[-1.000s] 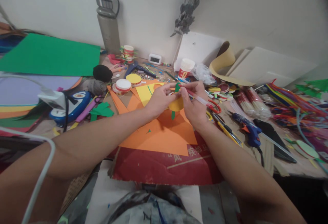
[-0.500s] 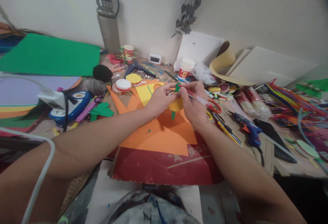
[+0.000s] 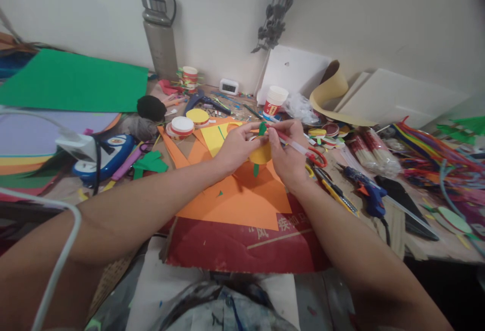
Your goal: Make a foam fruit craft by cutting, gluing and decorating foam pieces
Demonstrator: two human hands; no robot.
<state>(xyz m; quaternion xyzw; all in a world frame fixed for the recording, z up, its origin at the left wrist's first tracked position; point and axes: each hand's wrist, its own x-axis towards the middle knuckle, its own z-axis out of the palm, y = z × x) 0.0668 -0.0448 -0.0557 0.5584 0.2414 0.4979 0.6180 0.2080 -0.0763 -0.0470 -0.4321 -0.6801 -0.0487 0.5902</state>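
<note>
Cluttered bench (image 3: 441, 252), pale wall (image 3: 215, 12) behind: our left hand (image 3: 237, 149) pinches the yellow round piece (image 3: 260, 155) over orange sheets (image 3: 242, 204), right hand (image 3: 288, 161) close by, gripping a red-and-clear tool (image 3: 295, 146), likely for fine control. Utility knife (image 3: 337, 194) and glue gun (image 3: 373, 197) lie to our right, probably for easy reach; white cable (image 3: 78, 220) crosses our left forearm, possible snag.

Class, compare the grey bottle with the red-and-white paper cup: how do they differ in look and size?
The grey bottle is tall; the paper cup is much shorter.
The bottle has a loop handle; the cup shows none.
The bottle is plain grey, while the cup is patterned in red and white.
Both stand upright.
</note>
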